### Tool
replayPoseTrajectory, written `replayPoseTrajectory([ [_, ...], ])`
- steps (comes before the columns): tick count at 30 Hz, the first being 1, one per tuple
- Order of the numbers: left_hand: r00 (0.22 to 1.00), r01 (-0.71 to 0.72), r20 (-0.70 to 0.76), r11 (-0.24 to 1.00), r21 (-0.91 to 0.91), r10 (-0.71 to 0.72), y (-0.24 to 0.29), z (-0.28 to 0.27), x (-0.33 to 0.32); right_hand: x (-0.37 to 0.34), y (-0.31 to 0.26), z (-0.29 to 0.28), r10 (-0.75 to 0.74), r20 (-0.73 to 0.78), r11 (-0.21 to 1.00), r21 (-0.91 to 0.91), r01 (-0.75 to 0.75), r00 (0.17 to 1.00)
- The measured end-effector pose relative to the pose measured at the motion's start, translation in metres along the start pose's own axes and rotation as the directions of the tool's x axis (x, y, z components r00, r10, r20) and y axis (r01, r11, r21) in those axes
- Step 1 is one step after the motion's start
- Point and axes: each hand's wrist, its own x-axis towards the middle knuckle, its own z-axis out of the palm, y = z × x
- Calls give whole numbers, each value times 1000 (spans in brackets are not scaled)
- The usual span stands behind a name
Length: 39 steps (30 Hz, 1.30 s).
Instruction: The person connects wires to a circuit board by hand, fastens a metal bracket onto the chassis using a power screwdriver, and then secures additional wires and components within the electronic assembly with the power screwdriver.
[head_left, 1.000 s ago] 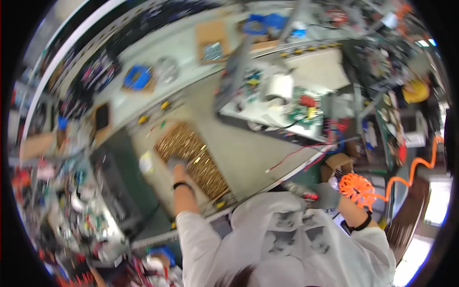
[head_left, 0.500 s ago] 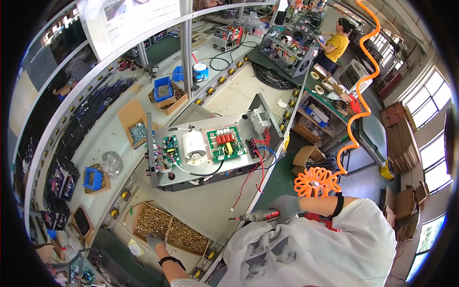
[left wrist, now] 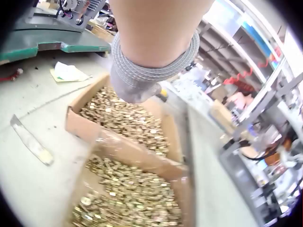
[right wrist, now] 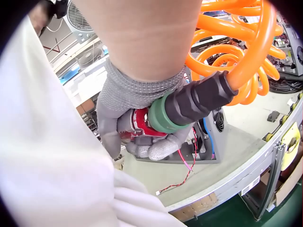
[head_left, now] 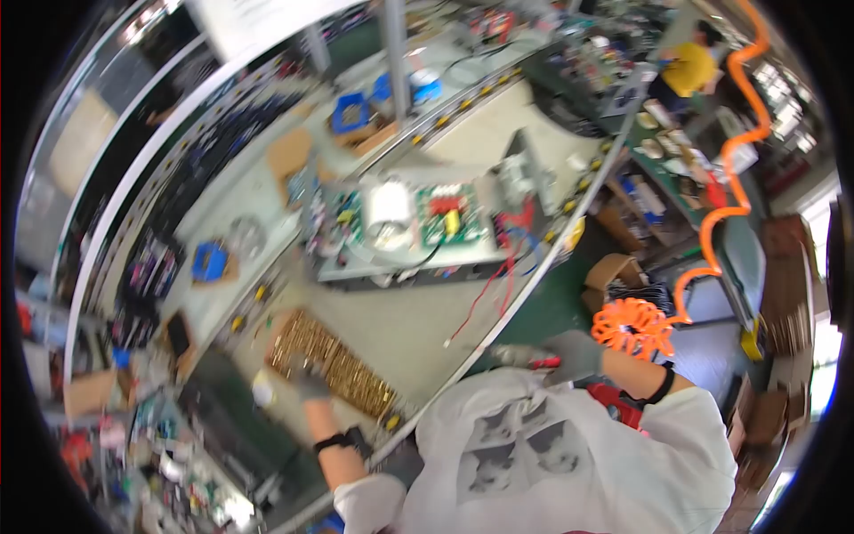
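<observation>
My left hand, in a grey glove, reaches into a cardboard box of small brass-coloured fasteners. In the left wrist view the gloved hand is over the far box's fasteners; its fingertips are hidden behind the hand, and I cannot tell whether they hold a piece. A second box of fasteners adjoins it. My right hand, also gloved, grips an air screwdriver near my body. Fingers wrap its red-and-grey body in the right wrist view, below the green collar.
An open metal chassis with circuit boards lies beyond the boxes, red wires trailing from it. The screwdriver's orange coiled hose hangs at the right. A dark panel is left of the boxes. Another person stands far back.
The head view swung right, then partly back left, and is blurred again now. My left hand stays at the fastener box. The right hand keeps its grip on the air screwdriver.
</observation>
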Motion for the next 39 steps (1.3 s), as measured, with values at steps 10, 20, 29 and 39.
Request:
replayPoseTrajectory([
  [10, 636, 437, 742, 891, -122, -211, -32, 165, -186, -38, -22, -9, -34, -186, 957, 278, 86, 982],
  [20, 592, 213, 792, 977, 22, -147, -45, 197, -227, -52, -17, -6, -49, -202, 910, 394, 127, 978],
  [29, 682, 39, 703, 969, 242, -203, -41, 214, -242, -58, -13, -7, 12, -220, 925, 372, 73, 975],
  [39, 510, 298, 798, 936, 188, -323, -60, 219, -220, -58, 0, 1, -54, -156, 807, 575, 135, 986],
])
